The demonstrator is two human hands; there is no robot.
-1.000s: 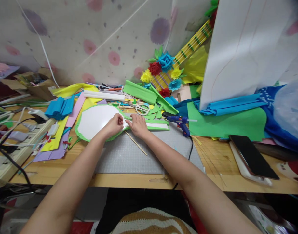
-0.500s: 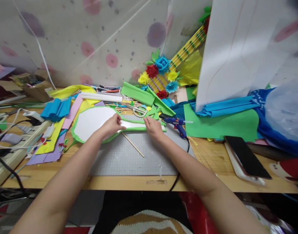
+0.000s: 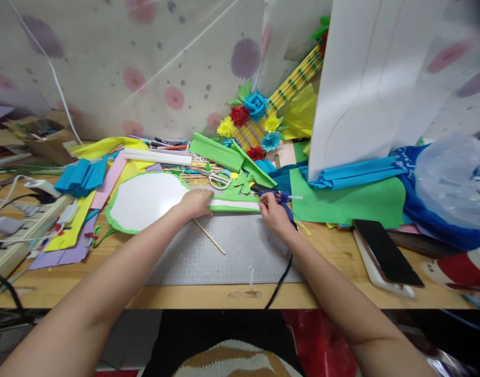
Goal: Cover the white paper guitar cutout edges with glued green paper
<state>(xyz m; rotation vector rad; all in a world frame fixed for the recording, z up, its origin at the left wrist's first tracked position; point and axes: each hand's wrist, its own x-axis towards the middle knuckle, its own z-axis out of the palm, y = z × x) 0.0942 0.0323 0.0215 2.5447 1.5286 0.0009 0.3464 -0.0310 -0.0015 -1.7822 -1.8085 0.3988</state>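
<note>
Green-edged cutout [image 3: 145, 201] | left hand [image 3: 196, 203] on neck [image 3: 236, 203] | right hand [image 3: 274, 213] at tip [image 3: 255, 206]

Bare forearms [image 3: 126, 271], striped knit
Well below the fingers [image 3: 268, 200]: a tan-and-cream knit garment [image 3: 232, 360], black clothing [image 3: 224, 324] around it.

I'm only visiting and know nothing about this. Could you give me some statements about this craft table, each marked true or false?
1. The left hand touches the green-edged white shape. True.
2. The right hand is at the shape's wide end. False: it is at the narrow end.
3. The phone lies left of both hands. False: it lies to their right.
4. The wooden stick lies on the grey mat. True.
5. The scissors are in the left hand. False: they lie beyond the shape.
</note>
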